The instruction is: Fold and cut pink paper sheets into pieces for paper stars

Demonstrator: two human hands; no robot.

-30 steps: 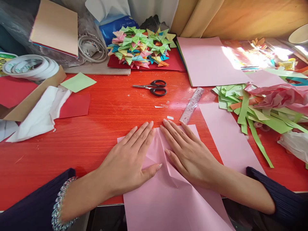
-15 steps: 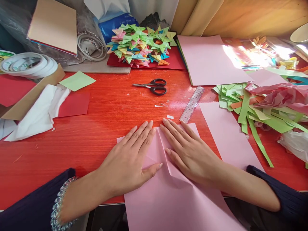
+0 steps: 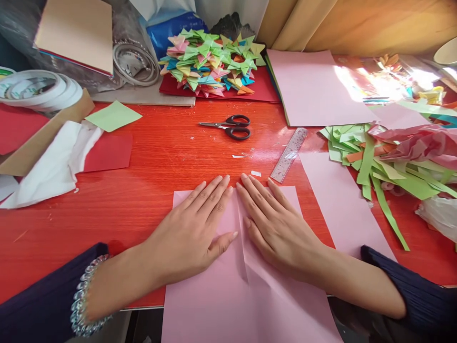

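A large pink sheet of paper (image 3: 228, 305) lies in front of me, its lower part hanging past the table's front edge. A crease runs down its middle between my hands. My left hand (image 3: 191, 233) rests flat on the left half, fingers stretched toward the far edge and thumb out to the side. On the right half my right hand (image 3: 280, 228) lies flat too, fingers extended, its thumb close to the crease. Just beyond the right fingertips are a clear ruler (image 3: 290, 155) and a small white scrap (image 3: 255, 174). Black-handled scissors (image 3: 233, 126) lie farther back.
Another pink sheet (image 3: 342, 200) and a heap of green paper strips (image 3: 385, 166) are on the right. Folded-paper stars (image 3: 210, 62) and a pink stack (image 3: 317, 90) stand at the back. Tape rolls (image 3: 43, 90), a green square (image 3: 114, 116) and white tissue (image 3: 53, 166) lie left.
The pink sheet lies flatter and straighter around the crease, and its lower part has shifted left. Both hands stay flat on it, with only slight movement.
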